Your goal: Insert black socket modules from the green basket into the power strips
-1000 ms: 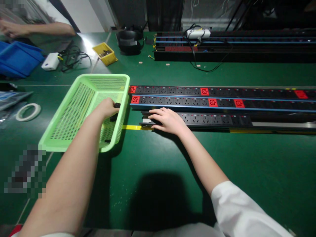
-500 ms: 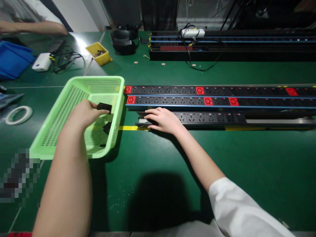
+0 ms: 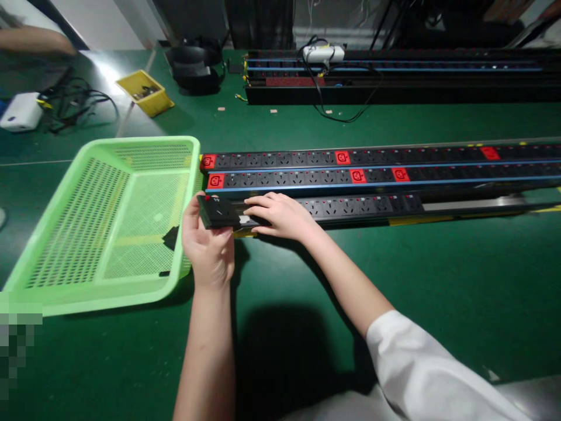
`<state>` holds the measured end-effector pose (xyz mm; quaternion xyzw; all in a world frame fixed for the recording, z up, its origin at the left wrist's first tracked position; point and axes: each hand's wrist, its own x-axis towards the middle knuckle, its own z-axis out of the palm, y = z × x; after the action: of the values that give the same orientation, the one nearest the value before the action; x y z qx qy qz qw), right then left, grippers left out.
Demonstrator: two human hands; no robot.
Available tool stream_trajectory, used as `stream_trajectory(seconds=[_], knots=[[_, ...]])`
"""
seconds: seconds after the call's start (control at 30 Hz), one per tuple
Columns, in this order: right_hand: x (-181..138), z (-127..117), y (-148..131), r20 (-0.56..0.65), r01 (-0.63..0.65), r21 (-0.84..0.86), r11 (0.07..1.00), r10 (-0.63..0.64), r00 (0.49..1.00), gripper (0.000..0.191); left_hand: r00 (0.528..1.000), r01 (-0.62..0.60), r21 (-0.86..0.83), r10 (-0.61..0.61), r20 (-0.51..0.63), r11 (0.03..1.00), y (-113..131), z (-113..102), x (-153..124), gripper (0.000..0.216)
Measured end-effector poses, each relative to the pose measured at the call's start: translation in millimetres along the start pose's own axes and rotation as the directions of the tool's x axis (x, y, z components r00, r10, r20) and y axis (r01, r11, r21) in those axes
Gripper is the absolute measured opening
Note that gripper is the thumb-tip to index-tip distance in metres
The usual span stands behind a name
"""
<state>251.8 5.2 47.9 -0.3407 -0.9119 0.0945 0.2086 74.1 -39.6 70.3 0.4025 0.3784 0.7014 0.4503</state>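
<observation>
My left hand [image 3: 207, 242] grips a small black module [image 3: 219, 211] with a red dot, holding it against the left end of the nearest black power strip [image 3: 363, 206]. Resting flat on that strip's end, my right hand [image 3: 280, 214] has its fingers stretched out and touching the module. Two more long strips with red sockets and blue edges [image 3: 350, 166] lie just behind. To the left stands a light green mesh basket [image 3: 79, 199] with a few small black parts [image 3: 170, 237] inside.
Further strips and a cable with a white box [image 3: 323, 54] lie at the back of the green table. A yellow bin [image 3: 142, 92], a black round object [image 3: 193, 67] and a white device [image 3: 20, 111] with cables sit at the back left. Another person's arm [image 3: 35, 40] shows top left.
My left hand has come out of the green basket with a black module and brought it to the left end of the nearest strip. The view has shifted right.
</observation>
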Motion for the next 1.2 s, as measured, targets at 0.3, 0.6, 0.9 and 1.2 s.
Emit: stream_trajectory(seconds=[0.3,0.6,0.9,1.2], knots=[[0.8,-4.0,-2.4,0.035,-0.024,-0.018,1.000,0.025,0.999,0.036,0.996,-0.078,0.250,0.087,-0.028,0.965,-50.5,-29.9,5.8,0.068],[0.5,-5.0,-3.4,0.036,-0.024,0.006,1.000,0.024,0.999,0.033,0.990,0.065,0.251,-0.031,-0.135,0.966,-58.4,-36.6,6.3,0.061],[0.7,-6.1,-4.8,0.049,-0.030,-0.004,1.000,0.030,0.998,0.032,0.964,0.198,0.125,-0.170,-0.205,0.972,-60.5,-46.1,19.9,0.044],[1.5,-5.3,-5.2,0.047,-0.024,-0.037,0.999,0.025,0.999,0.024,0.982,0.119,0.529,-0.020,-0.189,0.840,-71.8,-61.8,27.4,0.035]])
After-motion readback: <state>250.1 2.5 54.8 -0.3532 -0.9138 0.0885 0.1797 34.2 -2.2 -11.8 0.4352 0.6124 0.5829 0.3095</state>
